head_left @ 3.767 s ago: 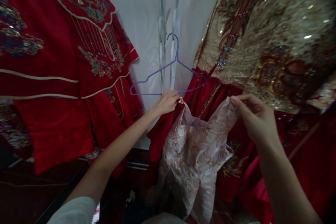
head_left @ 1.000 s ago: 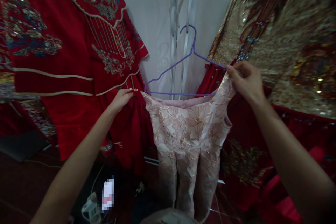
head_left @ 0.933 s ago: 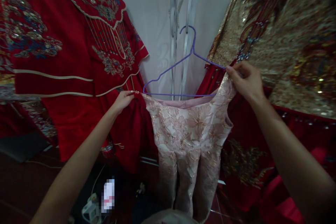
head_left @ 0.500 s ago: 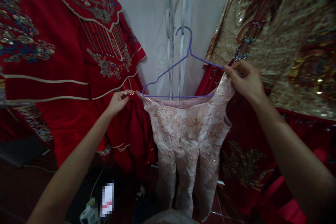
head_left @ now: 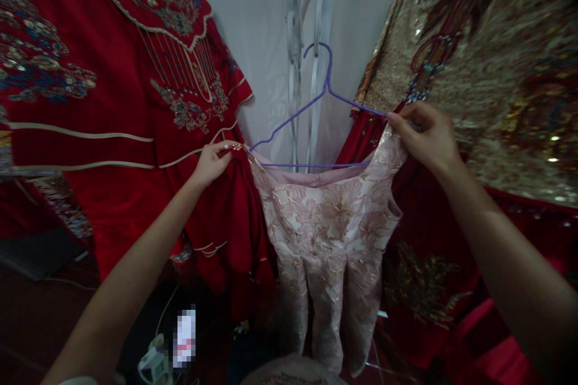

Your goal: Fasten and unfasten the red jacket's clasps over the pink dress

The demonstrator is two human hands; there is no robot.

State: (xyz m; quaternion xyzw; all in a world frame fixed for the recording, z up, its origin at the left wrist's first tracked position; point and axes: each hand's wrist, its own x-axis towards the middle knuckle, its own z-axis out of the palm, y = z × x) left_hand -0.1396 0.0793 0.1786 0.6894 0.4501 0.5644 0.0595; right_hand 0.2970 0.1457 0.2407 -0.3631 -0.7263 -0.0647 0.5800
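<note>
Red embroidered jacket: hung at far left above the dark floor. Whitish block: placed low down. Left hand: fingers closed in a pinch on the beaded left-hand shoulder of a pale floral dress; red cloth was draped beneath. Purple hanger: hooked at a metal strip before a whitish wall, its ends covered by the dress's shoulders. Right hand: fingers pinched tight on the other shoulder. Gold sequinned garment: displayed at far right.
</note>
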